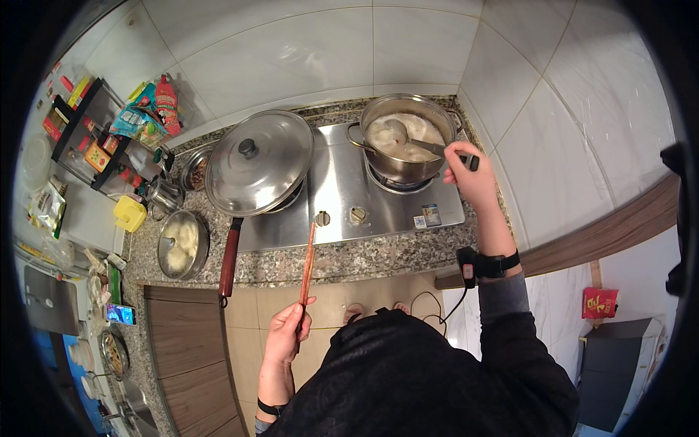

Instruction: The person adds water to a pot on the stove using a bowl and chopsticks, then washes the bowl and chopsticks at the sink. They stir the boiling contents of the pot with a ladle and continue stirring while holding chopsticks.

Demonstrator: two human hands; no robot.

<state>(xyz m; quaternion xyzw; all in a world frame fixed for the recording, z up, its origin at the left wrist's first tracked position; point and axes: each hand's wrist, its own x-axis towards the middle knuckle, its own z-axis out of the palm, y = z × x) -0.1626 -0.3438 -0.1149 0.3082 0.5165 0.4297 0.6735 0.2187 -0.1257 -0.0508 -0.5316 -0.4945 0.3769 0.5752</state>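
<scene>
In my right hand (468, 173) is the dark handle of a metal ladle (426, 145). The ladle's bowl rests in pale, foamy liquid (385, 143) inside a two-handled stainless steel pot (404, 170). That pot stands on the right burner of a gas stove (341, 180). My left hand (286, 330) grips a pair of reddish wooden chopsticks (308, 262), tips pointing up toward the stove's front edge. Over the left burner sits a wok covered by a domed steel lid (259, 169) with a black knob; its dark red handle (229, 265) juts past the counter edge.
On the granite counter (360, 257), left of the wok, a metal bowl (203, 257) holds pale round pieces under a clear cover. Behind it are a steel jug (164, 195) and a smaller metal bowl (188, 175). A seasoning rack (90, 136) lines the left wall. A tiled wall (546, 142) borders the right.
</scene>
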